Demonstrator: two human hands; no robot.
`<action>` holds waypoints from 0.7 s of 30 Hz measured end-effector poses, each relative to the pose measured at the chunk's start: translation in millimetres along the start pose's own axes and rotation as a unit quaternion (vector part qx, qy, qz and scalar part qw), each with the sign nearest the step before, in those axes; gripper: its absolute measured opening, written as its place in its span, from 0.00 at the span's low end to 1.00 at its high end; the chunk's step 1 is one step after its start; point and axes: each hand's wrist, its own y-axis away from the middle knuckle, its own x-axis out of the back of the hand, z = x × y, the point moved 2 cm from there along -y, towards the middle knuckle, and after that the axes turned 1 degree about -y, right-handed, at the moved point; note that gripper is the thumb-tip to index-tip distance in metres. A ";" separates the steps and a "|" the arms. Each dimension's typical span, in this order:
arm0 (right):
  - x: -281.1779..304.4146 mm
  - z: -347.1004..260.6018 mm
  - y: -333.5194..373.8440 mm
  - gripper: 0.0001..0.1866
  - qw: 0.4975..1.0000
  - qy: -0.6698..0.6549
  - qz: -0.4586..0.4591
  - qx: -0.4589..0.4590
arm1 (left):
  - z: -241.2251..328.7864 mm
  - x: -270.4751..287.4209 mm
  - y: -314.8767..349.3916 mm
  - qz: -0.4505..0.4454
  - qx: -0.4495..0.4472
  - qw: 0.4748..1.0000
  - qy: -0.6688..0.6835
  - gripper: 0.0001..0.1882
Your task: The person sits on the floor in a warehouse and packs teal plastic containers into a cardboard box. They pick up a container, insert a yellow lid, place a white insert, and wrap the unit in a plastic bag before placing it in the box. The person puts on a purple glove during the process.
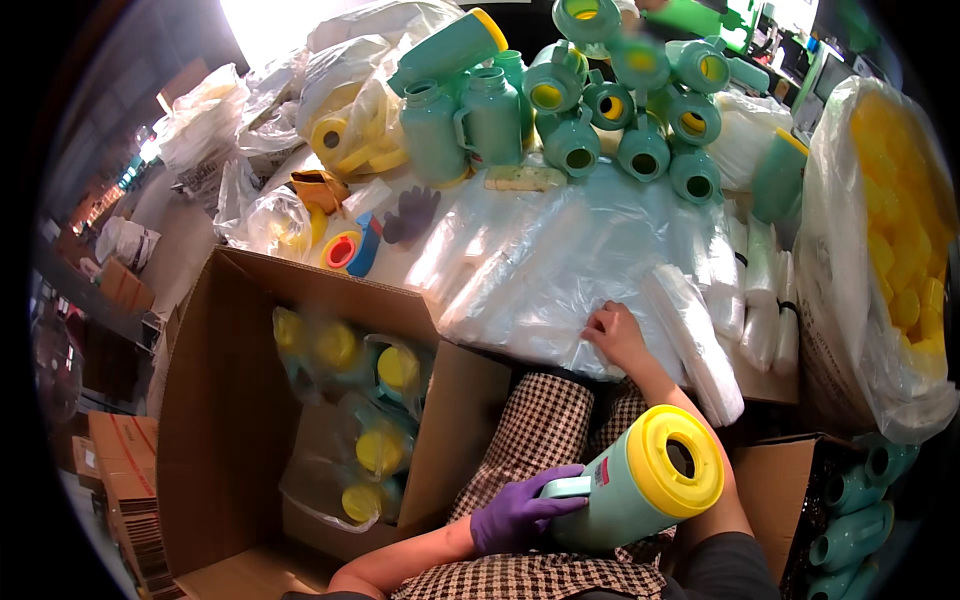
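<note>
In a purple glove, my left hand (525, 508) grips the handle of a teal jug (590, 518). The jug lies tilted over my lap, and its yellow end ring (650, 470) with a dark round hole faces up and right. My bare right hand (612, 335) reaches past the jug to the table, fingers pinched at the near edge of a clear plastic bag (560, 270) in a flat stack. Beside that hand lies a rolled bundle of clear bags (695, 340). Bagged jugs with yellow ends (380, 452) sit inside the open cardboard box (225, 420) at my left.
Several teal jugs (490, 115) stand and lie stacked along the table's back. A large bag of yellow parts (900, 220) rises at the right. Below it, a box (775, 490) holds more jugs. A tape dispenser (352, 248) and a grey glove (410, 215) lie back left.
</note>
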 end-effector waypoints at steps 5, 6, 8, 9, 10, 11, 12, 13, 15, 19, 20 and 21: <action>11.6 65.9 -1.3 0.19 0.810 -0.547 0.044 -0.207 | -10.9 14.9 -4.6 0.049 -0.018 0.997 0.064 0.40; 19.1 39.1 4.9 0.18 0.858 -0.483 0.061 -0.161 | -9.8 21.8 -4.1 0.025 0.003 0.996 0.087 0.40; 46.9 3.3 15.4 0.13 0.951 -0.291 -0.036 -0.102 | -10.1 33.3 -3.4 -0.030 0.036 0.988 0.146 0.41; 24.4 9.5 24.9 0.08 0.892 -0.431 -0.047 -0.125 | -23.3 37.5 3.2 -0.097 0.098 0.937 0.320 0.38; 23.7 -19.2 28.6 0.07 0.849 -0.502 -0.066 -0.150 | -31.8 49.3 -1.3 -0.051 0.153 0.881 0.445 0.35; 23.6 -37.4 31.7 0.08 0.762 -0.628 -0.116 -0.106 | -40.9 60.3 -7.9 0.001 0.193 0.803 0.564 0.31; 16.2 -52.0 37.2 0.09 0.728 -0.673 -0.105 -0.073 | -57.3 68.0 -15.2 0.075 0.247 0.757 0.600 0.29; 11.0 -72.3 35.3 0.09 0.696 -0.707 -0.078 -0.098 | -63.5 72.1 -43.2 0.172 0.290 0.816 0.470 0.28; -1.6 -71.2 40.5 0.08 0.637 -0.758 -0.097 -0.100 | -76.3 62.4 -95.0 0.206 0.304 0.895 0.254 0.24; -1.9 -47.0 49.4 0.06 0.455 -0.876 -0.064 -0.143 | -148.9 44.8 -111.3 0.253 0.133 0.820 0.496 0.12; 18.5 -48.9 57.6 0.05 0.390 -0.901 0.013 -0.189 | -130.0 57.9 -132.3 0.273 0.209 0.762 0.549 0.09; 28.8 -36.3 70.6 0.07 0.330 -0.924 0.028 -0.193 | -103.0 75.3 -144.3 0.299 0.283 0.696 0.588 0.07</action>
